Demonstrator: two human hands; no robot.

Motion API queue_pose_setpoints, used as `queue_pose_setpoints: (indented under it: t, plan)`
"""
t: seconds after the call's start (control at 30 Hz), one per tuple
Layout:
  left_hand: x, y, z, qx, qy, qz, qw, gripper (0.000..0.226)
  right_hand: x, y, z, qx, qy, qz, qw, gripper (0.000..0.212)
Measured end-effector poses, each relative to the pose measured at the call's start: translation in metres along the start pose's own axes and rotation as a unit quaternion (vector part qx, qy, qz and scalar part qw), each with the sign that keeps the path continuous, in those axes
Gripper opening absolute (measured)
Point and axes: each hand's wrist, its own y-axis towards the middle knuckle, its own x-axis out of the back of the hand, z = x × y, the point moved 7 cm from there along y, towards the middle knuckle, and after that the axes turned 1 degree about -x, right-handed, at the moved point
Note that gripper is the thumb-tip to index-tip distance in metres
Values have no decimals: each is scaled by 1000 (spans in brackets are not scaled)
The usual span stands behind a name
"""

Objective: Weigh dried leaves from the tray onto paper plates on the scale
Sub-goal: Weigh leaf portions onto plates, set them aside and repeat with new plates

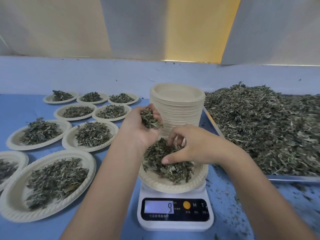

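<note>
White scale point(175, 225), "9", "M", "T"; left grip point(138, 129) round dried leaves point(150, 119), right grip point(192, 144) loosely spread.

— What can't you read?
— The small print point(159, 216) under the scale's point(174, 224) display point(156, 206). The far-left plate point(21, 156) and the tray point(292, 178) run off the edges; the tray's leaves point(304, 135) blur there.
— The plate stack point(178, 108)?
— Its foot is hidden.

A white scale point(174, 210) stands on the blue tabletop point(26, 110), its display reading 9. On it sits a cream paper plate point(161, 185) that bears a loose mound of dried leaves point(169, 168), grey-green and crumpled. Just behind stands a tall stack of empty plates point(178, 108). To the right lies a metal tray point(292, 178) heaped with leaves. Filled plates point(69, 142) lie spread out on the left.
</note>
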Motion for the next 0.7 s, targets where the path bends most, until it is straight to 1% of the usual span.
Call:
queue_pose_setpoints:
  t: [0.13, 0.2, 0.27, 0.37, 0.47, 0.6, 0.7]
  plan:
    - [1, -1, 4, 3, 2, -6, 1000, 22, -10, -1, 4, -6, -65, 47, 997, 55]
    - [3, -1, 4, 0, -6, -11, 1000, 24, -13, 0, 6, 0, -86, 43, 995, 51]
    - [5, -1, 4, 0, -16, -16, 1000, 27, -13, 1, 8, 16, -90, 22, 996, 44]
    - [7, 0, 4, 3, -24, -21, 999, 29, -11, 3, 7, 35, -65, -2, 997, 32]
    - [10, 1, 3, 0, -24, -31, 999, 29, -7, 3, 5, 49, -44, -7, 998, 23]
    - [11, 1, 1, -16, -15, -41, 999, 26, 4, 0, 2, 52, 5, -37, 998, 20]
    - [11, 1, 2, -19, -5, -39, 999, 23, 14, -2, -2, 46, 67, -60, 995, 19]
